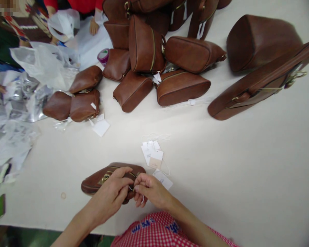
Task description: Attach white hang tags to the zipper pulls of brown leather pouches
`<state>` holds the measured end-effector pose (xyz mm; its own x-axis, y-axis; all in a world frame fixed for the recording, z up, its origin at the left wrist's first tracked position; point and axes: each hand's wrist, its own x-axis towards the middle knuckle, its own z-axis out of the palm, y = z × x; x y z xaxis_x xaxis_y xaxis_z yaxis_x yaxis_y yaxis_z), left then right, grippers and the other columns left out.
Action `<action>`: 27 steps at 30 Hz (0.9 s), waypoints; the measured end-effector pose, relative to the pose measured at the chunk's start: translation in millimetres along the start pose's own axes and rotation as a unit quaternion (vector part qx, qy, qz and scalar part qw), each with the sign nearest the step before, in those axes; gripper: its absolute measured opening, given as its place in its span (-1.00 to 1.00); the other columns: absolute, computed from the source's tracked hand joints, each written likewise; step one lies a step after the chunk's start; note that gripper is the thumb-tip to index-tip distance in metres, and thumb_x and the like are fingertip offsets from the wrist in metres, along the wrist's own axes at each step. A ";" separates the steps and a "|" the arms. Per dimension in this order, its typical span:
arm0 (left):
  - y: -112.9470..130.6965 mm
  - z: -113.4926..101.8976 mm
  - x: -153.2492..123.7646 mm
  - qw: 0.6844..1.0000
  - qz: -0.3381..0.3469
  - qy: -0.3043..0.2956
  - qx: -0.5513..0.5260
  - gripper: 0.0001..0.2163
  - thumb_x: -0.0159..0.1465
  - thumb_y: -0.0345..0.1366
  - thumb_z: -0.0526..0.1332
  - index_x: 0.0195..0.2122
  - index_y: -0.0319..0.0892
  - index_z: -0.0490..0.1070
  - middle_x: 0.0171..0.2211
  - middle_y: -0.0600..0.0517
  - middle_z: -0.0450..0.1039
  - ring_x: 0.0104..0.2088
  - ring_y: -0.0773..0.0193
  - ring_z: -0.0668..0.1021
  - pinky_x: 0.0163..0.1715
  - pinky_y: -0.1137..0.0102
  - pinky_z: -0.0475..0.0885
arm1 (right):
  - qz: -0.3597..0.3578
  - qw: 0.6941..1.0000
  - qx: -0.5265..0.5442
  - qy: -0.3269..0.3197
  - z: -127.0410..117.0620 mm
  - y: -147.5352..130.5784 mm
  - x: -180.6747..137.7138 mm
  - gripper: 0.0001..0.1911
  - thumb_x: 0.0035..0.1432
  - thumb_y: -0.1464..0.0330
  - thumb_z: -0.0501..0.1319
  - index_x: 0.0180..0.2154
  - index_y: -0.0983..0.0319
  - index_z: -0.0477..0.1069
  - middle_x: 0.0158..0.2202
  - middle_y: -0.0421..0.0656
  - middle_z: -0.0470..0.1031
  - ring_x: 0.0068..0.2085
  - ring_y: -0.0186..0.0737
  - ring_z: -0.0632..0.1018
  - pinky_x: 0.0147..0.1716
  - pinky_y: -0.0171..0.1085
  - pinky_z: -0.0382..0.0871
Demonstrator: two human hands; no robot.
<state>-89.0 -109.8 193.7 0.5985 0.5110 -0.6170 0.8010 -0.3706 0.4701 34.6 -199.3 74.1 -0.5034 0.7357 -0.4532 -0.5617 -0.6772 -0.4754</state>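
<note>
The small brown pouch (91, 183) lies close to the near edge of the table (221, 171), right in front of the person. Its long axis runs left to right across the body, with the brass clasp facing up. The left hand (113, 192) is draped over the pouch's right half, fingers curled down and gripping it. The right hand (150, 192) sits just off the pouch's right end, fingertips meeting the left hand's there, pinched narrow on a thin white loop (142, 199). It looks like a tag string, though it is too fine from here to be sure. So both hands crowd the pouch's right end, and its left end sticks out free.

Just beyond the right hand are loose paper tags (152, 154), one half under the wrist. Farther back is a heap of brown bags (144, 51), with a long bag (262, 82) to the right and crumpled plastic wrappers (41, 65) to the left. Another person's hand (93, 26) rests at the far edge.
</note>
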 end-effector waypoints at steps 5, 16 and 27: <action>0.5 2.9 7.3 0.998 0.055 -0.007 -0.006 -0.75 0.23 -0.51 0.00 -0.45 -0.16 0.43 -0.10 -0.07 0.40 0.05 0.11 0.43 0.03 0.22 0.40 | -0.002 1.000 -0.006 0.005 2.9 -0.7 -3.6 -0.68 0.03 0.12 0.23 -0.33 0.21 0.25 -0.57 -0.30 0.47 -0.61 -0.36 0.50 -0.65 -0.41 0.31; -2.8 5.9 5.9 0.999 0.046 0.014 0.000 -0.73 0.37 -0.41 -0.09 -0.34 -0.16 0.37 -0.13 -0.08 0.43 -0.07 0.18 0.48 -0.03 0.27 0.45 | 0.000 1.000 -0.014 -0.013 5.8 -0.5 -1.4 -0.73 0.06 0.16 0.22 -0.34 0.22 0.27 -0.52 -0.27 0.48 -0.57 -0.38 0.51 -0.59 -0.40 0.34; 1.2 -8.1 -13.8 0.996 0.061 -0.001 0.067 -0.81 0.28 -0.41 0.06 -0.19 -0.11 0.45 0.03 -0.08 0.38 0.03 0.03 0.41 0.05 0.08 0.35 | -0.011 0.996 -0.082 0.016 13.1 -12.1 -10.4 -0.91 0.08 0.39 0.14 -0.30 0.20 0.28 -0.49 -0.31 0.43 -0.51 -0.40 0.50 -0.51 -0.39 0.36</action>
<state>-96.4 -111.0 207.9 0.6917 0.4536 -0.5619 0.7163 -0.5299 0.4540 38.0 -198.6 94.4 -0.4698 0.7507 -0.4645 -0.4556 -0.6569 -0.6008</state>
